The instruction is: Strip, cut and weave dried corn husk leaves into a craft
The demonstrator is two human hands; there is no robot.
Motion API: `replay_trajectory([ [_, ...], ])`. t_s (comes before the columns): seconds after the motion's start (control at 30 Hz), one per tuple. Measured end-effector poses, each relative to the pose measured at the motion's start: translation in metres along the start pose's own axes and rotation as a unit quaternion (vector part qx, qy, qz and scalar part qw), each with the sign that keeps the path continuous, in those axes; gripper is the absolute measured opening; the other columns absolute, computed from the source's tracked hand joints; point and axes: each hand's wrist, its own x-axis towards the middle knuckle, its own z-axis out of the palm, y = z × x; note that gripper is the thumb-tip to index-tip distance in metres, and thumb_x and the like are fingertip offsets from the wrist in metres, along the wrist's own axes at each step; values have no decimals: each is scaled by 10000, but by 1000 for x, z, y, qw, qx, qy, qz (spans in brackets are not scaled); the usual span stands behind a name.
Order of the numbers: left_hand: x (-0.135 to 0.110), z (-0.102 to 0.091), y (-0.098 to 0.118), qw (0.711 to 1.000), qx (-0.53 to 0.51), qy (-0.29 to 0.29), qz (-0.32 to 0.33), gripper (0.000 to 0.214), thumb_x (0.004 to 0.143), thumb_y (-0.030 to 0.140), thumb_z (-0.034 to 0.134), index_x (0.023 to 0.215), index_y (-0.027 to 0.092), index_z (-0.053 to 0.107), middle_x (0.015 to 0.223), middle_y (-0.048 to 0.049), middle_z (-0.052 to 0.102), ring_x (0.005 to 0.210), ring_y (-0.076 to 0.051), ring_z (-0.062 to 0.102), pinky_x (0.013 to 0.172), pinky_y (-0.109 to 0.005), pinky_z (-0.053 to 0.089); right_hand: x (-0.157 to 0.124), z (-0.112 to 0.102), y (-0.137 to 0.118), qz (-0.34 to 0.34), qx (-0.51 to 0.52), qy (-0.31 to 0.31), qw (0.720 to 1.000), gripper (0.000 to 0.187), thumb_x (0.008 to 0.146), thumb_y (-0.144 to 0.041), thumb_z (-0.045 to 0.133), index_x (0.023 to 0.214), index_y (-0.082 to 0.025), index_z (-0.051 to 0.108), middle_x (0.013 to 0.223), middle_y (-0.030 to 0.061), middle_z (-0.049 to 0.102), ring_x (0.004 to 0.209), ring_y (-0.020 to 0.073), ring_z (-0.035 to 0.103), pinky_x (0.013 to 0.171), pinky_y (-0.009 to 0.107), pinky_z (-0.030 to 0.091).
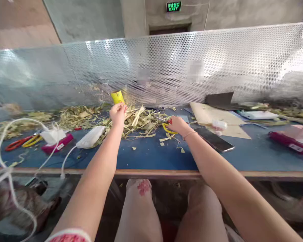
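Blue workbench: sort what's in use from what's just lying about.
In use: left hand at heap of pale dried leaf strips, small yellow tube above it; right hand gripping yellow-handled scissors.
Lying about: black smartphone, white power bank, red and yellow scissors, pink tissue pack.

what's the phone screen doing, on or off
Off: the phone lies face up on the blue table, its screen dark with only a pale reflection.

Right hand [175, 124] covers most of yellow scissors [166, 128]; blades lost in husk pile [138, 121] at its 10 o'clock. Two blurred patches [195, 71] on mesh screen [242, 60], 12 o'clock, unreadable. White cable [5, 174] cut off at L edge, 9 o'clock.
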Motion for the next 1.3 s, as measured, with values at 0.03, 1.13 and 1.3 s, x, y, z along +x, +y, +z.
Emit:
replay_trajectory([
  [0.03, 1, -1, -2, 1000, 8, 1, 3, 97, 601, 109, 614, 684, 119, 565, 543, 21, 596, 503, -69, 561, 584, -201, 467, -2, 0, -1, -4, -22, 28, 999, 322, 782, -300, 555, 999, -61, 553, 921, 181, 604, 882, 285, 573, 725, 330, 421],
  [1.13, -89, 44, -12, 903, -169, -318, -234, 190, 611, 242, 726, 743, 167, 612, 486, 51, 532, 404, -60, 450, 393, -188, 309, -14, 7, -73, -21, 799, -105, 592, 375, 799, -525, 498, 648, -182, 476, 544, -35, 479, 498, 77, 427, 501, 215, 358],
  [1.3, -90, 44, -9, 893, -185, -350, -215, 177, 628, 259, 714, 752, 177, 618, 466, 56, 494, 398, -74, 449, 387, -201, 328, -15, 5, -73, -50, 812, -75, 577, 376, 763, -516, 557, 626, -178, 469, 496, -53, 439, 452, 61, 373, 458, 203, 312],
])
